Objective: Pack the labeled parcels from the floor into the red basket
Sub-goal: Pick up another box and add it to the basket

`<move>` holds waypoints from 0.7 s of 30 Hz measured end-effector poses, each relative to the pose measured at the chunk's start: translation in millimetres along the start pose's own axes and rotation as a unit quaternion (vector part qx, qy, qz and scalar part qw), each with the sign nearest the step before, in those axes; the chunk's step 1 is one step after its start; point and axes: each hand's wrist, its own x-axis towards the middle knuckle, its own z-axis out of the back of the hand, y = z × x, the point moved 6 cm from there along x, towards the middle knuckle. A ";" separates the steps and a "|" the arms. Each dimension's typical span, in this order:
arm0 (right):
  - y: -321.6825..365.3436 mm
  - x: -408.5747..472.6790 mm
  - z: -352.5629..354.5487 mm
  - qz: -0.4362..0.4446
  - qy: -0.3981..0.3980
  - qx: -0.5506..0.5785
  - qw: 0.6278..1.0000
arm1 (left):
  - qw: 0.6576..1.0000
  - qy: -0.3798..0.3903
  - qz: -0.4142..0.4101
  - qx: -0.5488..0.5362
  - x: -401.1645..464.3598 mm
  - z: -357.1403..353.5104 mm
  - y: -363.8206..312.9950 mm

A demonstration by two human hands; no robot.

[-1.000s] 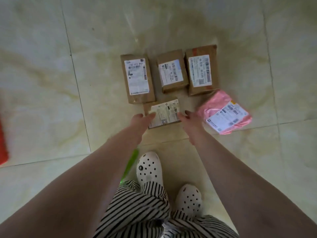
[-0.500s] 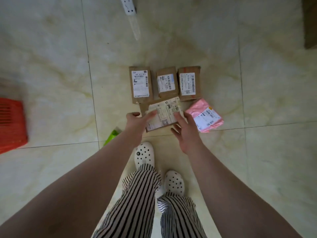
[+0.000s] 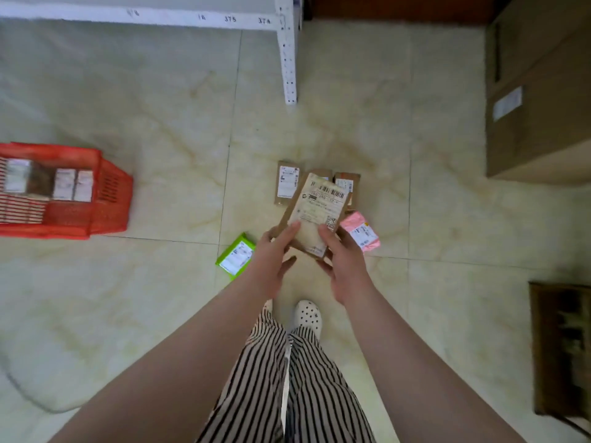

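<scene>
Now both hands, left (image 3: 271, 251) and right (image 3: 343, 263), pinch brown parcel (image 3: 315, 212) lifted above floor pile. Keep label up, carry left, lower flat into basket (image 3: 112, 193) beside packed ones.

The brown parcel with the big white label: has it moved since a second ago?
Yes. The brown parcel has come up off the floor in the left hand and right hand, now overlapping the row of brown parcels.

A white shelf post (image 3: 289, 59) is standing at the floor's far edge, a large cardboard box (image 3: 540, 100) sitting in the far right corner.
</scene>
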 end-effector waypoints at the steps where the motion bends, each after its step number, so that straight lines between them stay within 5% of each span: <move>1: 3.7 -15.2 -4.3 0.002 0.003 -0.014 1.000 | 1.000 0.000 -0.007 0.017 -12.8 9.5 -3.7; 11: -39.2 -97.6 -103.5 -0.017 0.029 -0.071 0.997 | 0.994 0.005 -0.039 0.105 -76.8 137.8 -34.0; 21: -183.9 -141.0 -349.0 -0.035 0.101 -0.130 0.986 | 0.992 -0.051 -0.100 0.064 -127.1 417.4 -99.7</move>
